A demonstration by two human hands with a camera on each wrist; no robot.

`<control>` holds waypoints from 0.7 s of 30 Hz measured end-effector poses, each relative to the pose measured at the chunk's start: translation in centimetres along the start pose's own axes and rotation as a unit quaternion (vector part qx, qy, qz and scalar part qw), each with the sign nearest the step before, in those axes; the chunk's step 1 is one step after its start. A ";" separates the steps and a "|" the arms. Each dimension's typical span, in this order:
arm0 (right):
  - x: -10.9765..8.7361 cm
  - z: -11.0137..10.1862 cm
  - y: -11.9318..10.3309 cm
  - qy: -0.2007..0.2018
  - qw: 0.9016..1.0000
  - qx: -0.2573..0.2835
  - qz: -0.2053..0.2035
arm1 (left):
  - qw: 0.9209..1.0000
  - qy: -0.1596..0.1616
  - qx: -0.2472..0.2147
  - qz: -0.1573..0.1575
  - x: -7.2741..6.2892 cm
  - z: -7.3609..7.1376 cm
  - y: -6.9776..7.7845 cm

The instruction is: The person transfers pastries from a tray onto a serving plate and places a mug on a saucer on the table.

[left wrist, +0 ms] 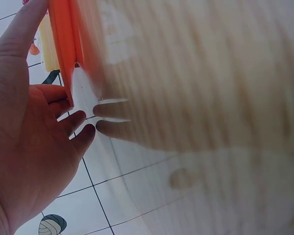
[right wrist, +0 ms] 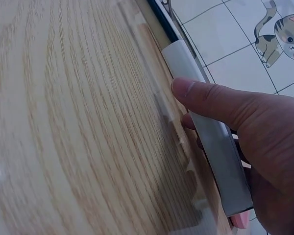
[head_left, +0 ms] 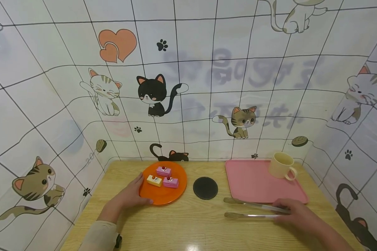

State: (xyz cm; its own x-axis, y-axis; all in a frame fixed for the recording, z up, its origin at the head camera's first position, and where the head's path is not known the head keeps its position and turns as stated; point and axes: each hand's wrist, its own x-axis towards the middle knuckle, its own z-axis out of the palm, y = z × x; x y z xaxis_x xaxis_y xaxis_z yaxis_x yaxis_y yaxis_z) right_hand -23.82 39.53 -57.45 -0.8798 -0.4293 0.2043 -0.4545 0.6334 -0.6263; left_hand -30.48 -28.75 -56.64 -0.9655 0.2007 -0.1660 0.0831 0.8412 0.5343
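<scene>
My left hand (head_left: 128, 193) grips the edge of an orange plate (head_left: 179, 195), thumb at the near rim and fingers at the left side. On the plate lie two pink toy cake slices (head_left: 170, 182) and a yellow toy cake slice (head_left: 154, 180). In the left wrist view the fingers (left wrist: 59, 100) meet the plate's rim, with the last two standing off it. My right hand (head_left: 296, 214) holds metal tongs (head_left: 254, 215) low over the table, their arms spread and tips pointing left. The right wrist view shows its thumb lying across the tongs' flat metal handle (right wrist: 218, 156).
Between plate and tongs lies a round black coaster (head_left: 205, 188). A pink tray (head_left: 248, 181) sits at the back right, bearing a pale yellow mug (head_left: 281, 165). Cat-patterned walls (head_left: 194, 76) close in the wooden table (head_left: 176, 226) at the back and sides.
</scene>
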 end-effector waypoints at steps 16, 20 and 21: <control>-0.8 -1.9 0.7 -0.040 0.997 -0.021 0.064 | 1.000 -0.002 -0.001 0.005 -0.1 -0.2 0.3; -1.0 -2.3 1.0 -0.035 0.998 -0.015 0.050 | 1.000 -0.002 -0.002 0.008 -0.2 -0.2 0.3; -1.1 -2.3 1.0 -0.029 0.999 -0.010 0.040 | 1.000 -0.001 -0.002 0.010 -0.2 -0.2 0.3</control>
State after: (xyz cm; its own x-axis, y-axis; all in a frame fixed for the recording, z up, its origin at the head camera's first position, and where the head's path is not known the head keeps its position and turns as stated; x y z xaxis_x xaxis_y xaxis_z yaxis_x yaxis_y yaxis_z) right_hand -23.67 42.12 -56.61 -0.9039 -0.4134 0.1097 -0.3865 0.6798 -0.6232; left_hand -30.30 -28.62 -56.26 -0.9634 0.2175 -0.1565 0.1006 0.8350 0.5410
